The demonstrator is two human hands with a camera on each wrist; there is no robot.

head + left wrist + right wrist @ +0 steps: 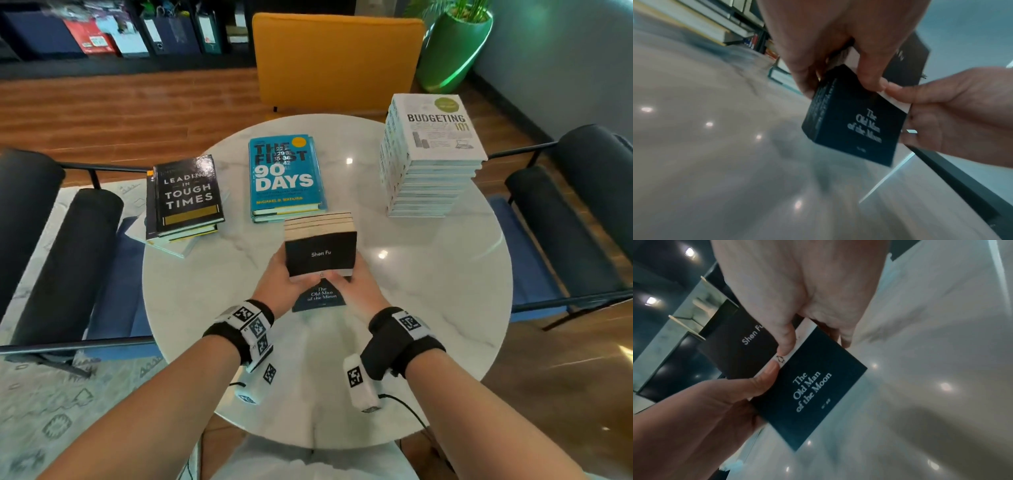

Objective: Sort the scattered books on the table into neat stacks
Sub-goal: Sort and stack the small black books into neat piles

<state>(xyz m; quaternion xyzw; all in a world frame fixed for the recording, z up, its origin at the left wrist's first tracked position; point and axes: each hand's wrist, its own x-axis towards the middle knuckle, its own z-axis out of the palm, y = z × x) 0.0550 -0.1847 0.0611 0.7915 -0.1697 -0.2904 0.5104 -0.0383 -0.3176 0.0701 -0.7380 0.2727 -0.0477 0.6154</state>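
A small stack of several thin black paperbacks [320, 251], the top one reading "The Old Man of the Moon" [813, 394], is held tilted just above the white marble table [428, 308]. My left hand [284, 287] grips its left side, thumb on the cover's white band. My right hand [359, 291] grips the right side the same way. In the left wrist view the black book [855, 126] hangs over the tabletop, with a shadow under it. Both thumbs nearly meet on the band. The stack's underside is hidden.
Three stacks stand on the table: black "Leading in Tough Times" [186, 197] at left, blue "The First 90 Days" [284, 176] in the middle, tall white "Budgeting 101" [431, 154] at right. Dark chairs [61, 246] flank the table, and an orange chair [337, 60] stands behind it.
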